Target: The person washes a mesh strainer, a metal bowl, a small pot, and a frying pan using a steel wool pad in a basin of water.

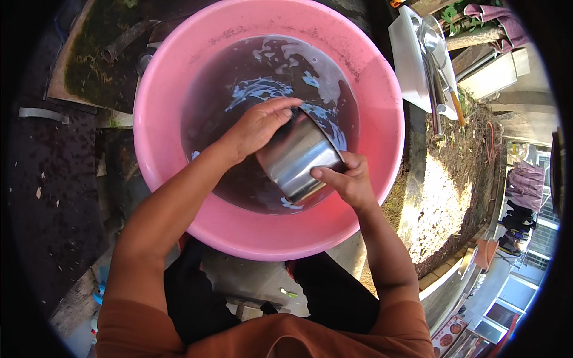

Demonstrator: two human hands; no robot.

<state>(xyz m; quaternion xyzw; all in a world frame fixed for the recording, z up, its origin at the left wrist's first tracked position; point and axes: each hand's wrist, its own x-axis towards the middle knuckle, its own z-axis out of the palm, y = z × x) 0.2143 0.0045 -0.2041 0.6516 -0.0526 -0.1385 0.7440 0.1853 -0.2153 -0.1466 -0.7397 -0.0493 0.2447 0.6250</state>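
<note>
A large pink plastic tub (161, 67) holds dark, murky water (215, 94) with rippled, shiny patches. Over the water, a stainless steel pot (300, 156) is tilted on its side between both hands, its opening facing the upper right. My left hand (262, 127) lies at the pot's upper left, its fingertips reaching the rim; whether it grips or only rests there cannot be told. With thumb on the outer wall and fingers over the rim, my right hand (347, 179) grips the pot at the lower right. The pot's inside is hidden.
Right of the tub, a white rectangular container (405, 67) carries metal ladles (432, 40) and other long-handled utensils. A mossy board (94, 58) and a dark flat surface (53, 188) lie at left. Soil and a sunlit ground patch (438, 210) stretch along the right, with laundry (526, 188) hanging beyond.
</note>
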